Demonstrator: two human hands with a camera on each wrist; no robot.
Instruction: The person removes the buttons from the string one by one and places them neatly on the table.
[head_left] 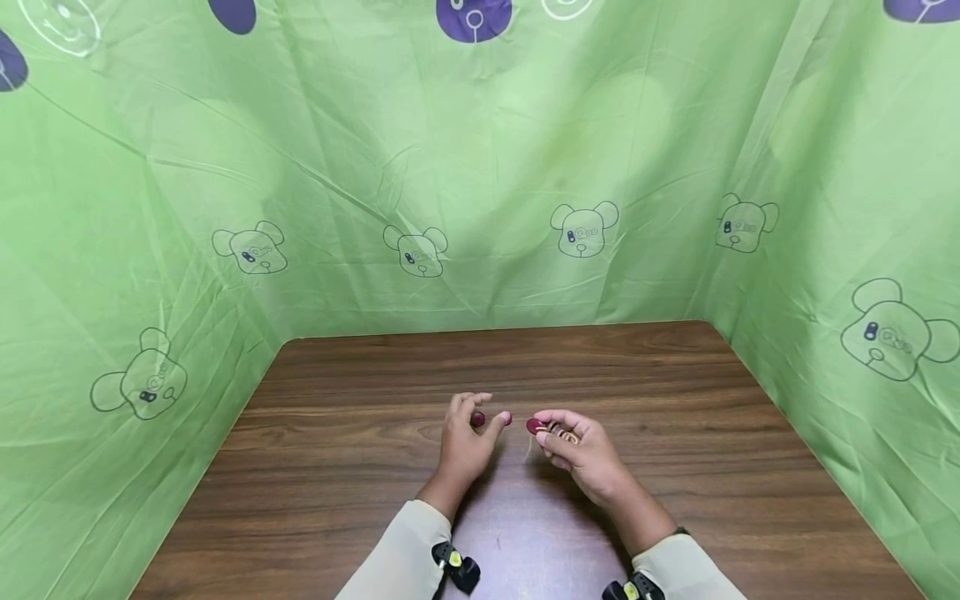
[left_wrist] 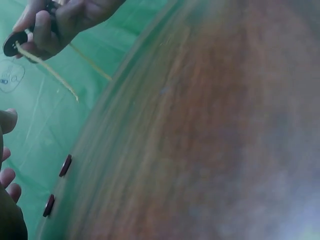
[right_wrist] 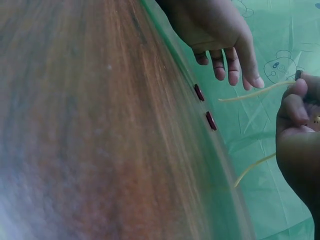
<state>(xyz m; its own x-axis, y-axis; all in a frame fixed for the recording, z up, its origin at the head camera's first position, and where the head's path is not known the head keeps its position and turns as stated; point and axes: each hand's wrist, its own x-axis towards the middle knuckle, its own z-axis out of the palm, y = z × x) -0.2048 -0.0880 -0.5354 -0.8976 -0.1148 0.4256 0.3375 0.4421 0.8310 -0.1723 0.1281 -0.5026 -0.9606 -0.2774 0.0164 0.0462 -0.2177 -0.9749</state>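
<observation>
My right hand (head_left: 588, 458) pinches a dark red button (head_left: 535, 426) with a pale yellow string (left_wrist: 50, 72) through its holes. Several more pieces (head_left: 562, 432) sit stacked behind it, partly hidden by the fingers. One string end hangs from the button's face, and another length trails below the hand. Across a small gap, my left hand (head_left: 465, 446) hovers with loosely bent fingers and holds nothing. Two dark red buttons lie flat on the table, one by its fingers (right_wrist: 199, 92) and the other button (right_wrist: 211, 121) near the thumb tip in the head view.
The brown wood-grain table (head_left: 360, 483) spreads under both hands. Green cloth (head_left: 487, 275) printed with bear heads surrounds its back and sides. Black wrist cameras (head_left: 457, 567) are strapped over the pale sleeves.
</observation>
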